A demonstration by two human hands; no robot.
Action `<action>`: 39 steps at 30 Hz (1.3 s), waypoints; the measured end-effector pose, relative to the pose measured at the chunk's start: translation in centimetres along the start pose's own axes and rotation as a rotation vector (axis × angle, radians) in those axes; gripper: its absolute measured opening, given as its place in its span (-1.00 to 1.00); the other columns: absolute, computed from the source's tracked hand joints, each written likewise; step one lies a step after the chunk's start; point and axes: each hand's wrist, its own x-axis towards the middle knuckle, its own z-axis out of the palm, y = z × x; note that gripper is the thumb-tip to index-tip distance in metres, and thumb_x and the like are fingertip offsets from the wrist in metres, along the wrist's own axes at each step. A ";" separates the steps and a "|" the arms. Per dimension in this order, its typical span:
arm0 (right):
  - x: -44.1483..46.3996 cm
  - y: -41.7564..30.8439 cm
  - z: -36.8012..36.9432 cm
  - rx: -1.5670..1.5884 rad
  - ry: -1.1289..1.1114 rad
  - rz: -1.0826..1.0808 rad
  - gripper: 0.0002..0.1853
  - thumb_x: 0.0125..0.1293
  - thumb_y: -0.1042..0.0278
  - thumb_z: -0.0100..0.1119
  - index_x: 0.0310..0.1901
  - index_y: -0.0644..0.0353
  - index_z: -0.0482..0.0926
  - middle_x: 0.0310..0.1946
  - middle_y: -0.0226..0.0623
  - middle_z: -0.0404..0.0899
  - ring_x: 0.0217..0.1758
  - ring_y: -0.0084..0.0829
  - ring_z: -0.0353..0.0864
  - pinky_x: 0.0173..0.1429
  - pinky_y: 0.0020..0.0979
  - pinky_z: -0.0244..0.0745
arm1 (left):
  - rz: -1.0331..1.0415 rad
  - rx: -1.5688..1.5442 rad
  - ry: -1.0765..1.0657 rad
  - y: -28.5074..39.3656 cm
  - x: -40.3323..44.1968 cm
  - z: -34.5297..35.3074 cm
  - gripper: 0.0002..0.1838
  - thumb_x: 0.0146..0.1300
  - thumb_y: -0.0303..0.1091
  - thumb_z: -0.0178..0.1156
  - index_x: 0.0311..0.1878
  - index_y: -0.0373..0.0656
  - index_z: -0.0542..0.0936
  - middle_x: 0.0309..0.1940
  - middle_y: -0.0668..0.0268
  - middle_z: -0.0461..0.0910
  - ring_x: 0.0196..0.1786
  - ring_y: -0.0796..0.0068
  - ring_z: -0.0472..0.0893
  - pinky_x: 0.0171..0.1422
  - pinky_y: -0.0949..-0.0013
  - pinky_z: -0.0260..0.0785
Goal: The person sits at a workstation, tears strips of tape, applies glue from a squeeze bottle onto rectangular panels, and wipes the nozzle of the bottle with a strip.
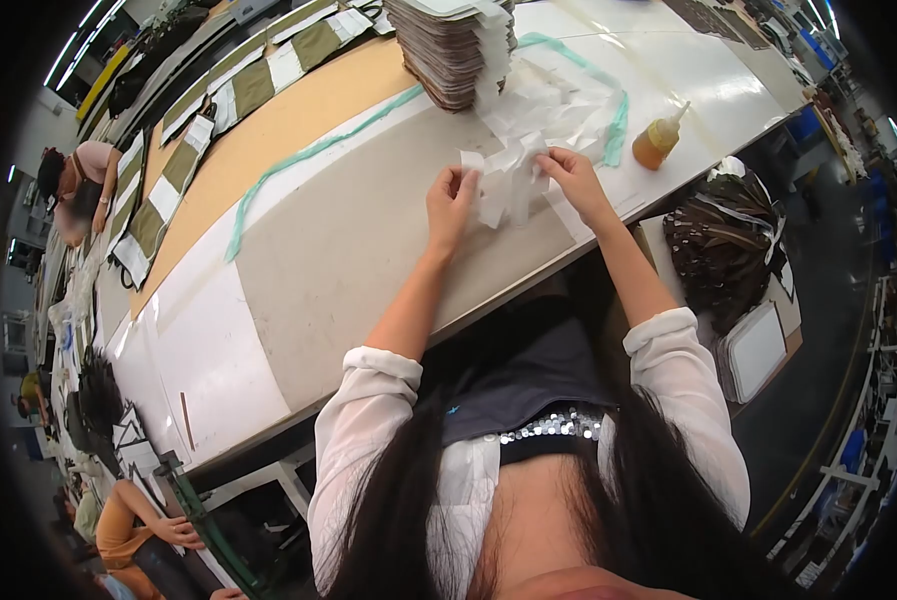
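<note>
My left hand (450,205) is closed, thumb against fingers, on a white slip (471,161) of thin paper or fabric. To its right, my right hand (574,182) pinches another thin white piece (530,148). Between the hands hang several loose white slips (509,190), overlapping just above the grey table surface; which of them each hand grips is partly hidden. Right behind lies a loose heap of white slips (568,105). A tall stack of layered pieces (453,60), brownish at the edges and white on top, stands beyond the left hand.
A squeeze bottle with amber liquid (655,143) stands right of the heap. Green tape (318,158) crosses the table (338,260). Olive and white panels (258,85) lie along the far side. A dark bundle (725,235) sits at right. Another person (86,180) works at left.
</note>
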 end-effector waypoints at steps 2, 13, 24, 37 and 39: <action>0.0 0.1 0.2 0.065 0.002 0.012 -0.79 0.37 0.36 0.11 -0.10 0.32 0.60 -0.33 -0.49 0.60 -0.27 -0.70 0.48 -0.11 -0.60 0.36 | -0.086 -0.063 -0.022 0.2 0.0 -0.2 -0.74 0.40 -0.25 0.11 -0.07 -0.27 0.56 -0.36 0.37 0.61 -0.36 0.69 0.48 -0.24 0.57 0.32; 0.2 0.5 2.0 -0.031 0.015 0.014 -0.85 0.37 0.35 0.14 -0.19 0.26 0.56 -0.37 -0.48 0.60 -0.31 -0.73 0.49 -0.16 -0.65 0.34 | -0.198 0.011 -0.193 0.4 -0.1 0.0 -0.65 0.36 -0.20 0.15 -0.02 -0.32 0.61 -0.31 0.35 0.64 -0.32 0.65 0.54 -0.22 0.51 0.38; 0.9 1.5 -0.3 0.004 0.338 -0.068 -0.84 0.36 0.36 0.15 -0.20 0.28 0.59 -0.39 -0.50 0.57 -0.32 -0.70 0.46 -0.19 -0.62 0.36 | -0.285 -0.092 -0.111 1.0 0.2 -0.5 -0.66 0.34 -0.22 0.18 -0.08 -0.38 0.62 -0.36 0.35 0.63 -0.38 0.67 0.53 -0.28 0.53 0.37; -0.1 1.7 -2.6 0.180 0.411 -0.028 -0.82 0.33 0.36 0.18 -0.12 0.26 0.57 -0.29 -0.46 0.59 -0.29 -0.65 0.51 -0.13 -0.56 0.39 | -0.208 -0.204 -0.093 -0.2 0.6 -1.3 -0.66 0.34 -0.23 0.17 0.03 -0.29 0.58 -0.22 0.35 0.62 -0.25 0.64 0.55 -0.18 0.52 0.40; -0.1 1.9 -2.6 0.213 0.394 -0.021 -0.81 0.33 0.36 0.18 -0.11 0.26 0.57 -0.30 -0.47 0.59 -0.30 -0.66 0.51 -0.15 -0.57 0.39 | -0.214 -0.217 -0.099 -0.2 0.6 -1.3 -0.66 0.34 -0.23 0.17 0.04 -0.27 0.57 -0.18 0.32 0.63 -0.20 0.60 0.57 -0.12 0.49 0.41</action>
